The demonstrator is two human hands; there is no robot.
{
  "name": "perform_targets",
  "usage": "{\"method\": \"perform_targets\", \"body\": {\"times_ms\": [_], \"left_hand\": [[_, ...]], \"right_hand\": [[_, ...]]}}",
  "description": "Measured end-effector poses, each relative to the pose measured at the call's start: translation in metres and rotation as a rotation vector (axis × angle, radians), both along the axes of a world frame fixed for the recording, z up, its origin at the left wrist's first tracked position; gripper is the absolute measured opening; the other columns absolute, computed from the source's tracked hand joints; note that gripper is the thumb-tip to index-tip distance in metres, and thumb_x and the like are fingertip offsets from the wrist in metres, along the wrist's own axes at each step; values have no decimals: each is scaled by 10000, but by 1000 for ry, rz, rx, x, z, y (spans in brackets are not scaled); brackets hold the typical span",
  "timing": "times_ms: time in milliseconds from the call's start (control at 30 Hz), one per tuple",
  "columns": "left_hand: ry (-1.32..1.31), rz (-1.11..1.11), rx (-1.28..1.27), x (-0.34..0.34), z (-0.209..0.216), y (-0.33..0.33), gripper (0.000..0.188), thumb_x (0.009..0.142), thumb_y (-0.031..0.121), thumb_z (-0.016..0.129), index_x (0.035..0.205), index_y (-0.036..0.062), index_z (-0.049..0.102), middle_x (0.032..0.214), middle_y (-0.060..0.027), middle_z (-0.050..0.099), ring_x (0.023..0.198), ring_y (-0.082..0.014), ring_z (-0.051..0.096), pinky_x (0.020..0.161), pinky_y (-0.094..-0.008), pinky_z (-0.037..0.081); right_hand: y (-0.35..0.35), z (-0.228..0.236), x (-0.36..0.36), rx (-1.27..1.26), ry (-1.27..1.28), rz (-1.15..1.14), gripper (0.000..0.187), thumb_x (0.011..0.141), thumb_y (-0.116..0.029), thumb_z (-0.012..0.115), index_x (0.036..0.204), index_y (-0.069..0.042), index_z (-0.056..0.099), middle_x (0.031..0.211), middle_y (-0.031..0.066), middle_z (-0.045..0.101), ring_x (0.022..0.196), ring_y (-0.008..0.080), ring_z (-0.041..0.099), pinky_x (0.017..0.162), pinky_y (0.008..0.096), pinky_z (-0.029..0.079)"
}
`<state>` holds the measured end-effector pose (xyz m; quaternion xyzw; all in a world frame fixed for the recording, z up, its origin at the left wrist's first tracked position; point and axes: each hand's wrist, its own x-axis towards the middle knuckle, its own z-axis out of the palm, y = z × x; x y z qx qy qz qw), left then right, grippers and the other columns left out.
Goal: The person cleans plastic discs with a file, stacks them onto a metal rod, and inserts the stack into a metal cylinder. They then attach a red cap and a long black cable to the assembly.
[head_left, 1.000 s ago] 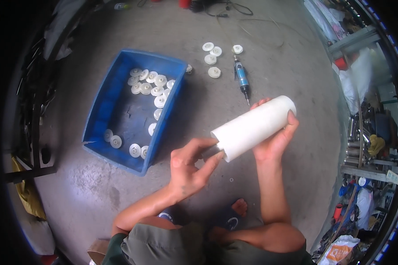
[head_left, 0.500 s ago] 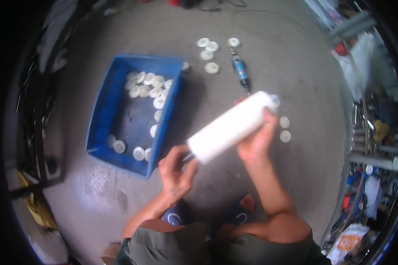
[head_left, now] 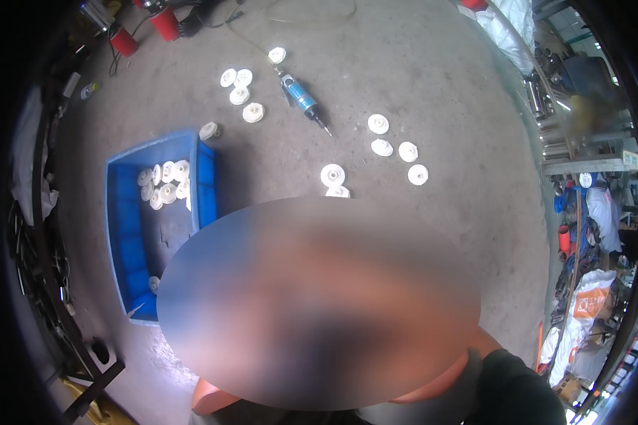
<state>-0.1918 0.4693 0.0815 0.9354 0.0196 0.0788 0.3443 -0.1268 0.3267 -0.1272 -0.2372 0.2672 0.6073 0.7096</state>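
A large blurred patch fills the lower middle of the head view and hides both my hands and whatever they hold or touch. My right upper arm (head_left: 485, 343) and its dark sleeve (head_left: 510, 389) show at the patch's lower right edge. The white cylinder cannot be seen. Just beyond the patch, a white round disc with a raised hub (head_left: 332, 175) lies on the floor, with a second disc (head_left: 338, 192) partly covered. Farther off lies a blue and black handheld power tool (head_left: 301, 98) with a thin bit. To the left, a blue crate (head_left: 204, 177) holds several similar white discs (head_left: 168, 193).
More white discs lie on the grey concrete floor (head_left: 432, 78), in a far-left group (head_left: 239, 95) and a right group (head_left: 408, 151). Red cylindrical objects (head_left: 164, 23) and cables stand at the far left. Cluttered shelving and white bags (head_left: 602, 227) line the right side.
The view has shifted, so crate, tool and discs sit farther left in the picture. My hands and the white cylinder, visible earlier, are out of sight behind the blur or beyond view.
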Motion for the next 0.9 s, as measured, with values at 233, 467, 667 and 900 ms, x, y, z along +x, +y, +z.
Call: {"method": "perform_targets", "body": {"times_ms": [233, 467, 667, 900], "left_hand": [[-132, 27, -176, 40, -31, -20, 245, 795, 24, 867, 1000, -43, 751, 834, -143, 658, 708, -248, 651, 634, -326, 511], [-120, 158, -214, 46, -25, -21, 217, 815, 53, 879, 978, -29, 761, 859, -101, 638, 710, -183, 632, 633, -289, 508], [-313, 90, -133, 48, -40, -8, 268, 753, 25, 888, 989, -18, 768, 805, -121, 627, 667, -249, 608, 587, -352, 476], [-363, 111, -196, 52, -48, -14, 324, 716, 31, 883, 1023, 10, 780, 798, -89, 602, 671, -229, 582, 578, -343, 459]], "right_hand": [[-170, 32, 125, -1655, -1729, 238, 280, 940, -193, 736, 1167, -44, 667, 1017, 189, 717, 915, 406, 722, 780, 512, 576], [-167, 8, 172, -1473, -1928, 372, 168, 879, -88, 742, 1042, -59, 763, 997, 218, 701, 925, 439, 712, 810, 521, 578], [-116, 62, 158, -1096, -1621, 6, 122, 894, -63, 770, 1006, -14, 758, 903, 138, 754, 806, 226, 755, 703, 358, 595], [-31, 207, 83, -416, -2228, -16, 118, 910, -13, 764, 1028, -13, 754, 947, 124, 712, 787, 269, 720, 660, 344, 581]]}}
